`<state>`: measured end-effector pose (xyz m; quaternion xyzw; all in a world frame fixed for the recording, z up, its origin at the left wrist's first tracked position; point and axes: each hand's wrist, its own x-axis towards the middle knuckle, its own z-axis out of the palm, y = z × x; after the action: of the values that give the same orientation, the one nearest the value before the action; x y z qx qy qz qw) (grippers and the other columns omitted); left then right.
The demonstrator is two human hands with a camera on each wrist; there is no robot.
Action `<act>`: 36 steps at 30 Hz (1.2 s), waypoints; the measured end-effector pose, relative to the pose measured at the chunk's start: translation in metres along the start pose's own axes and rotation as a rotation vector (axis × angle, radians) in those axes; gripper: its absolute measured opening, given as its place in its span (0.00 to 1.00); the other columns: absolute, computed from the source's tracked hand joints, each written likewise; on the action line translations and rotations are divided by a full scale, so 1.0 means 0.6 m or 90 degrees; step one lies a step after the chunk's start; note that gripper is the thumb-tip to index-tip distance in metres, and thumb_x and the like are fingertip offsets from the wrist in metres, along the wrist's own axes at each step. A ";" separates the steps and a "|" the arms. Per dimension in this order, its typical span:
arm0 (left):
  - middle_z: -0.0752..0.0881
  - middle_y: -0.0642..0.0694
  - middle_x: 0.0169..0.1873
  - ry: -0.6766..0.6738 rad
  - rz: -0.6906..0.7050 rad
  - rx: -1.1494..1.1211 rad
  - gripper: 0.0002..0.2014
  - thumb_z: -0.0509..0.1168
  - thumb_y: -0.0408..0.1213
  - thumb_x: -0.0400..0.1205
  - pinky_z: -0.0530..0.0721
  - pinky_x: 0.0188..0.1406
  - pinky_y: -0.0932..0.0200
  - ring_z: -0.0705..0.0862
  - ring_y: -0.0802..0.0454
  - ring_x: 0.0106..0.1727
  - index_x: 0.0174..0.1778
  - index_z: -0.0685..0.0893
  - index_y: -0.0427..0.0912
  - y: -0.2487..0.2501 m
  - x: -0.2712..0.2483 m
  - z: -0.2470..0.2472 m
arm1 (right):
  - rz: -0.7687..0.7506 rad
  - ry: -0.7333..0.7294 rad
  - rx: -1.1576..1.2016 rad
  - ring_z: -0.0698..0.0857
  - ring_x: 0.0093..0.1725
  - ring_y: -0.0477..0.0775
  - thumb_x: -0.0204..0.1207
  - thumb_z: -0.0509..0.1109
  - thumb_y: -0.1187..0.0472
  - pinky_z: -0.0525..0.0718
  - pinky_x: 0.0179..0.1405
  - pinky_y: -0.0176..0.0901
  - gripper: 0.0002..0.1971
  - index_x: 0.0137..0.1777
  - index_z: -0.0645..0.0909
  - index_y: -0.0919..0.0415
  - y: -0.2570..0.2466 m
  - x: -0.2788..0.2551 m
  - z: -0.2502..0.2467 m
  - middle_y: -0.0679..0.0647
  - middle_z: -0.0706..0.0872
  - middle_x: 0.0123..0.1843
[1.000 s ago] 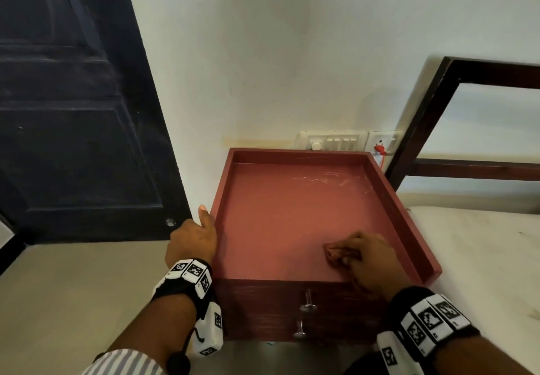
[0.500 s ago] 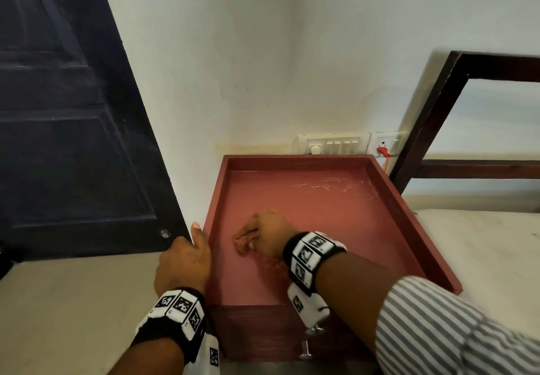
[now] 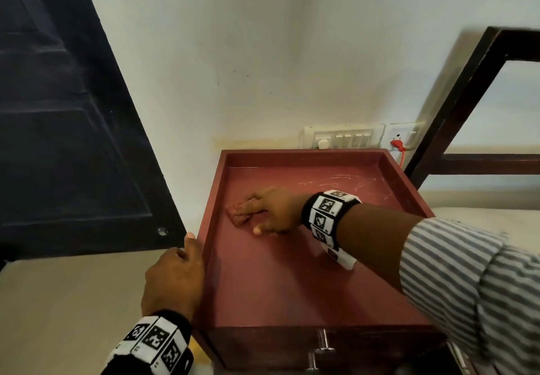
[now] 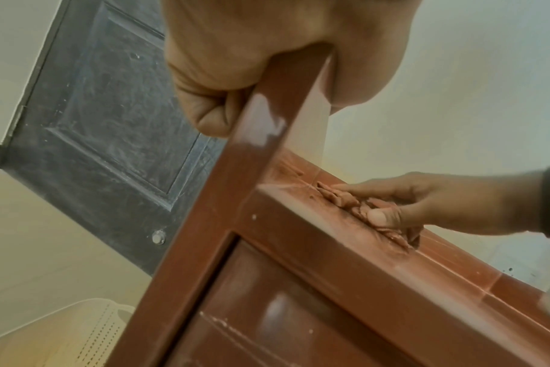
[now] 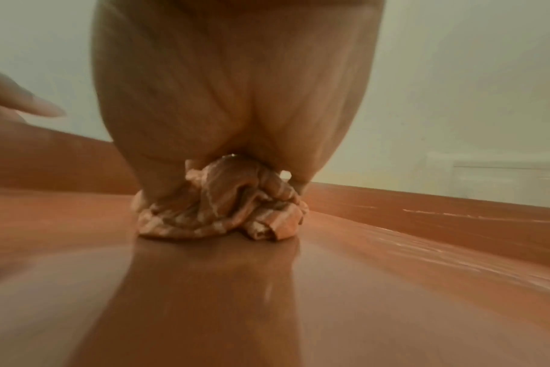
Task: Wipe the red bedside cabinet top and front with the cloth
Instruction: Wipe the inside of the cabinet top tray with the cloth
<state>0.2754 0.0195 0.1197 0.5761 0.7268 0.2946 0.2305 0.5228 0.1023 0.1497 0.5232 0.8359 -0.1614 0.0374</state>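
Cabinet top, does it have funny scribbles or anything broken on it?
Yes. Pale scratchy marks cross the back of the red cabinet top, near the switch panel. They look like scuffs or chalky streaks; which, I cannot tell. The cloth under the right hand lies left of them.

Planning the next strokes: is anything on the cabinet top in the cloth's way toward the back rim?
Nothing visible. The right hand presses the cloth near the left rim; the cabinet top behind it shows only pale scratch marks.

right hand (image 3: 274, 214) on cloth (image 3: 238, 217), cabinet (image 3: 292, 287) top
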 end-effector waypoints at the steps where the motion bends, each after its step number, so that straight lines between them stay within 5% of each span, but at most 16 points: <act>1: 0.86 0.40 0.36 0.001 0.000 -0.004 0.35 0.46 0.67 0.87 0.85 0.47 0.44 0.85 0.39 0.41 0.34 0.83 0.43 -0.001 0.000 0.003 | 0.029 0.020 -0.011 0.72 0.80 0.58 0.79 0.73 0.46 0.69 0.80 0.49 0.31 0.83 0.71 0.40 0.016 -0.005 0.000 0.53 0.72 0.82; 9: 0.86 0.39 0.37 -0.003 -0.008 -0.009 0.34 0.47 0.65 0.88 0.81 0.50 0.45 0.84 0.38 0.44 0.37 0.85 0.42 0.004 -0.001 0.000 | 0.281 0.135 -0.046 0.76 0.74 0.61 0.80 0.67 0.45 0.74 0.70 0.57 0.23 0.76 0.78 0.34 0.071 0.050 -0.016 0.51 0.78 0.76; 13: 0.86 0.40 0.36 -0.003 -0.006 -0.006 0.35 0.45 0.64 0.88 0.78 0.49 0.46 0.83 0.40 0.43 0.36 0.86 0.41 0.003 0.000 0.001 | 0.357 0.119 0.001 0.82 0.67 0.65 0.62 0.61 0.35 0.83 0.62 0.60 0.30 0.66 0.84 0.35 0.148 0.085 -0.010 0.52 0.83 0.67; 16: 0.86 0.40 0.35 -0.003 -0.018 -0.008 0.36 0.45 0.64 0.88 0.79 0.48 0.46 0.83 0.41 0.41 0.36 0.86 0.41 0.001 0.000 0.002 | 0.351 0.128 0.054 0.86 0.63 0.59 0.68 0.61 0.40 0.82 0.70 0.53 0.21 0.59 0.88 0.35 0.191 0.040 -0.019 0.48 0.87 0.65; 19: 0.86 0.40 0.34 -0.004 -0.020 -0.009 0.36 0.45 0.63 0.89 0.78 0.45 0.47 0.82 0.44 0.38 0.36 0.86 0.40 0.004 -0.001 0.002 | 0.358 0.146 0.096 0.84 0.69 0.56 0.78 0.66 0.55 0.78 0.76 0.47 0.19 0.64 0.87 0.34 0.207 -0.015 -0.033 0.45 0.87 0.69; 22: 0.85 0.40 0.33 -0.008 -0.027 -0.013 0.36 0.46 0.62 0.89 0.77 0.45 0.48 0.81 0.44 0.37 0.34 0.85 0.39 0.012 -0.006 -0.003 | 0.375 0.150 0.114 0.82 0.72 0.57 0.75 0.64 0.52 0.77 0.78 0.49 0.24 0.68 0.82 0.29 0.211 -0.034 -0.023 0.43 0.85 0.72; 27: 0.85 0.39 0.35 -0.003 -0.027 0.001 0.35 0.46 0.62 0.89 0.78 0.45 0.48 0.81 0.42 0.38 0.34 0.84 0.38 0.021 -0.014 -0.010 | 0.350 0.147 0.131 0.80 0.75 0.54 0.73 0.62 0.56 0.72 0.82 0.49 0.26 0.68 0.82 0.30 0.145 -0.087 -0.001 0.40 0.83 0.75; 30: 0.88 0.33 0.42 0.009 -0.024 0.019 0.34 0.47 0.61 0.89 0.80 0.50 0.45 0.84 0.33 0.46 0.39 0.85 0.36 0.025 -0.023 -0.014 | 0.314 0.129 0.163 0.76 0.79 0.54 0.67 0.59 0.55 0.67 0.85 0.56 0.33 0.69 0.71 0.18 0.092 -0.130 0.027 0.40 0.80 0.78; 36: 0.87 0.25 0.54 0.016 -0.020 0.053 0.32 0.49 0.58 0.90 0.80 0.59 0.39 0.85 0.26 0.58 0.55 0.86 0.33 0.039 -0.050 -0.028 | 0.219 0.133 0.113 0.71 0.79 0.52 0.78 0.65 0.55 0.64 0.84 0.54 0.29 0.79 0.73 0.32 -0.053 -0.302 0.107 0.44 0.74 0.81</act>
<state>0.2872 -0.0089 0.1478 0.5696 0.7503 0.2679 0.2018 0.5693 -0.0868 0.1382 0.6734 0.7160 -0.1706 -0.0685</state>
